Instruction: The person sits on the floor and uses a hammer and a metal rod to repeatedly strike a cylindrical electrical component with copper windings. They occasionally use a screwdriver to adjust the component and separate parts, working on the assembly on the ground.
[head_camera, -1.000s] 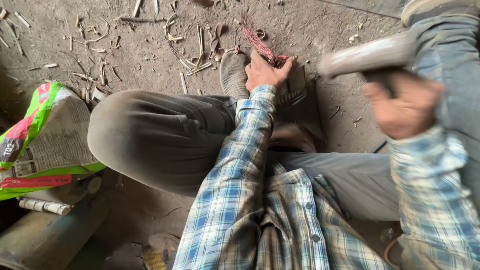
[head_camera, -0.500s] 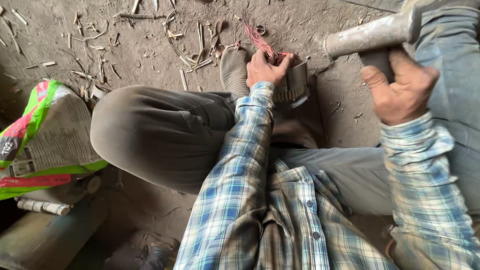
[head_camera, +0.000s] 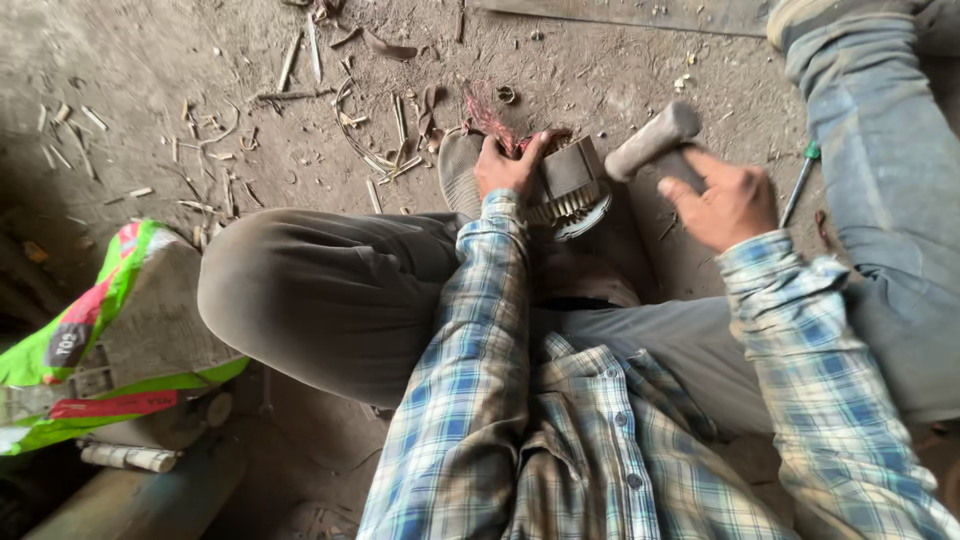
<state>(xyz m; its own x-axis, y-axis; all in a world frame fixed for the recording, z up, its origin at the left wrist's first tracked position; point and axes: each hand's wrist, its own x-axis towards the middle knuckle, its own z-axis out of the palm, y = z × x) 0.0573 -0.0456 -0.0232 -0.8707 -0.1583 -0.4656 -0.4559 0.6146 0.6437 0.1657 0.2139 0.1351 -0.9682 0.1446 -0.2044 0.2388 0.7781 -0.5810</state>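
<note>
I see the right hand (head_camera: 728, 205), fist tight on a grey metal hammer (head_camera: 652, 140), has swung it down from up high w/ head now just right of the ribbed grey motor core (head_camera: 568, 180), far-centre on dirt floor (head_camera: 150, 120), left hand (head_camera: 508, 165) clamped on it.

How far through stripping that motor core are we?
Partly done: pulled strips and scraps litter the dirt floor, and reddish wire hangs loose. In hand: left hand steadies the metal core, right hand holds the hammer at it. The core's slotted ring remains intact.
</note>
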